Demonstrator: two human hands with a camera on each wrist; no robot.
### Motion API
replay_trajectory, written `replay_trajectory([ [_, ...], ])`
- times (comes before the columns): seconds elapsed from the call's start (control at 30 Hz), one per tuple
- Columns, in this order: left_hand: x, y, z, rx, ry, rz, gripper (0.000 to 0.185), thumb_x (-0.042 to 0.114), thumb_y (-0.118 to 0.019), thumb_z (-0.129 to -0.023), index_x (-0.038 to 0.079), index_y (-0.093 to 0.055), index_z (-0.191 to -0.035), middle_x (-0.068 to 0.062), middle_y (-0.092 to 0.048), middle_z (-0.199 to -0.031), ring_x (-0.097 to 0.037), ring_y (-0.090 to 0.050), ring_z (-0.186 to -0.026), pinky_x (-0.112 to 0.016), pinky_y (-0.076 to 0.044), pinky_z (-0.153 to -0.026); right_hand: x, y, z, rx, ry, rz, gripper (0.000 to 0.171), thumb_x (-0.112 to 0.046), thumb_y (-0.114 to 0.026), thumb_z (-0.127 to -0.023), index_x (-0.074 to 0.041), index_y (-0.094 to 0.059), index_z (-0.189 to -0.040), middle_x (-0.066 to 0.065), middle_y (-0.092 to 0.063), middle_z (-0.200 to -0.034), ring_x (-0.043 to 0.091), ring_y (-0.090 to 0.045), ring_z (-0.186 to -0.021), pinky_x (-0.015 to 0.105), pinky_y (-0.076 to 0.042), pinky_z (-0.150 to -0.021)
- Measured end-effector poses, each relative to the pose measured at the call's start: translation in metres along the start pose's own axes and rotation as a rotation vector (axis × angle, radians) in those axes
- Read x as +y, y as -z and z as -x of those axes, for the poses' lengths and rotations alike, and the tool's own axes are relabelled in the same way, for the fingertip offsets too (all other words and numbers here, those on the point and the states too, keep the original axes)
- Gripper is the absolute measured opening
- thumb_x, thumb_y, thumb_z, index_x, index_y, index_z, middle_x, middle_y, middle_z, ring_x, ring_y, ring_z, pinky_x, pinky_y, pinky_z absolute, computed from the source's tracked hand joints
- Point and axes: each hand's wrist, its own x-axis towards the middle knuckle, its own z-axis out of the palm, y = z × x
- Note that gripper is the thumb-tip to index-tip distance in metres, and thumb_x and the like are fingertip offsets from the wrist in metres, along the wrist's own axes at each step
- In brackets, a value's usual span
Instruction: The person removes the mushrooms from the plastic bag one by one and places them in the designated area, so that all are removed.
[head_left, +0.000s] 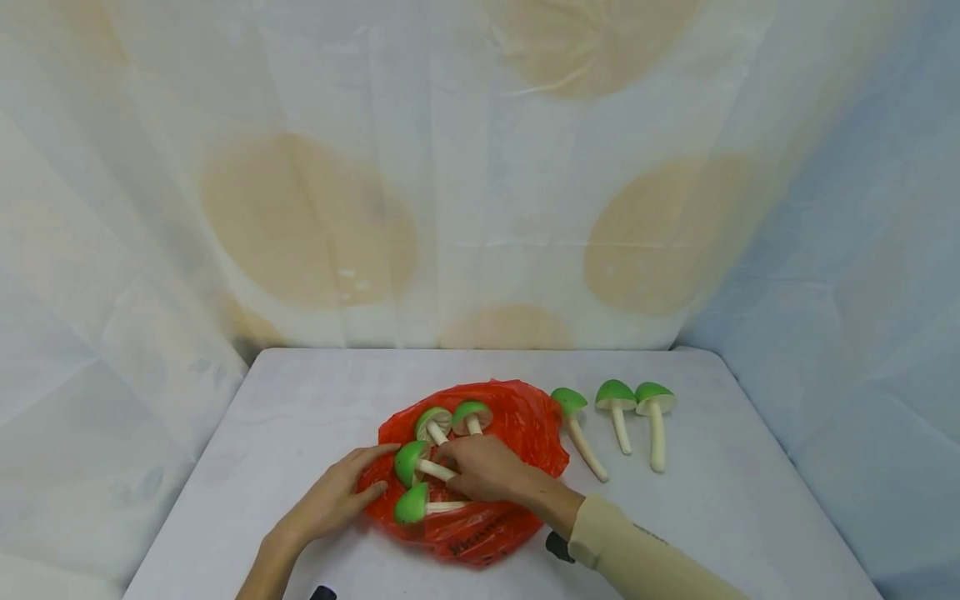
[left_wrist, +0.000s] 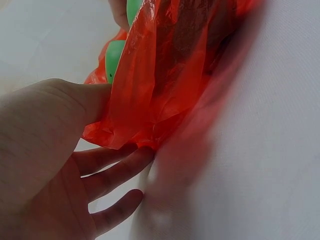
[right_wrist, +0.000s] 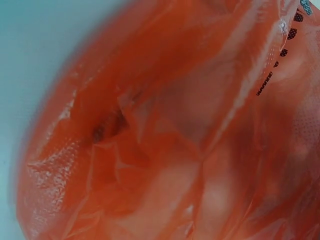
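- Red plastic bag [head_left: 517,433] lying crumpled on the white table [head_left: 300,400], near the front edge, with four toy mushrooms on it
- Two green-capped mushrooms at the back of the bag [head_left: 433,423] and [head_left: 472,415], stems pointing to the front
- Two more nearer the front, one [head_left: 411,463] with its stem under the right hand, one [head_left: 414,503] lying flat by the bag's left edge
- Three more green mushrooms off the bag, lined up on the table to the right [head_left: 577,421], [head_left: 617,402], [head_left: 656,408], close beside each other, not touching
- Left hand [head_left: 330,500] resting on the left edge of the bag, fingers straight and spread, thumb pressed on the red plastic [left_wrist: 150,100], not curled round anything
- Right hand [head_left: 487,467] on top of the bag, fingers bent down over the white stem of a mushroom; looks like a pinch on that stem, fingertips partly hidden
- Right wrist view full of blurry red plastic only, no fingers to see there
- Could go wrong: thin, slippery bag might slide or bunch up if the left hand lifts off, and the mushrooms could roll off onto the table
- Could go wrong: a thin stem held by a small pinch might slip out, or the round cap might snag in the plastic folds
- Could go wrong: a sleeve brushing the three mushrooms on the right might knock them out of line
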Motion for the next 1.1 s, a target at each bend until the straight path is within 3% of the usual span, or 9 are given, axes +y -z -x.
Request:
replay_trajectory([
  [0.5,0.001,0.001,0.001,0.002,-0.007,0.011,0.055,0.022,-0.071,-0.095,0.034,-0.051,-0.145,0.006,-0.056,-0.139,-0.025,-0.053,-0.131,-0.055,-0.044,-0.106,0.002,0.004,0.004,-0.017,-0.020,-0.073,0.031,-0.024,-0.078,-0.088,-0.031,-0.070,-0.117,-0.015,-0.059,-0.083,0.006,-0.054,-0.070,0.021,-0.047,-0.063],
  [0.73,0.001,0.000,0.000,0.001,-0.004,0.006,0.055,0.023,-0.071,-0.095,0.034,-0.051,-0.145,0.005,-0.057,-0.139,-0.026,-0.053,-0.130,-0.055,-0.044,-0.106,0.007,0.007,0.009,-0.003,-0.023,-0.154,0.024,-0.023,-0.077,-0.090,-0.028,-0.071,-0.112,-0.015,-0.060,-0.085,0.007,-0.055,-0.077,0.021,-0.049,-0.060],
  [1.1,0.000,-0.001,-0.001,0.022,-0.004,-0.012,0.057,0.020,-0.071,-0.095,0.035,-0.050,-0.145,0.005,-0.056,-0.141,-0.025,-0.052,-0.133,-0.054,-0.043,-0.108,0.010,0.022,0.019,0.032,-0.044,-0.259,0.031,-0.023,-0.077,-0.090,-0.030,-0.068,-0.119,-0.014,-0.061,-0.091,0.008,-0.057,-0.079,0.023,-0.051,-0.058],
])
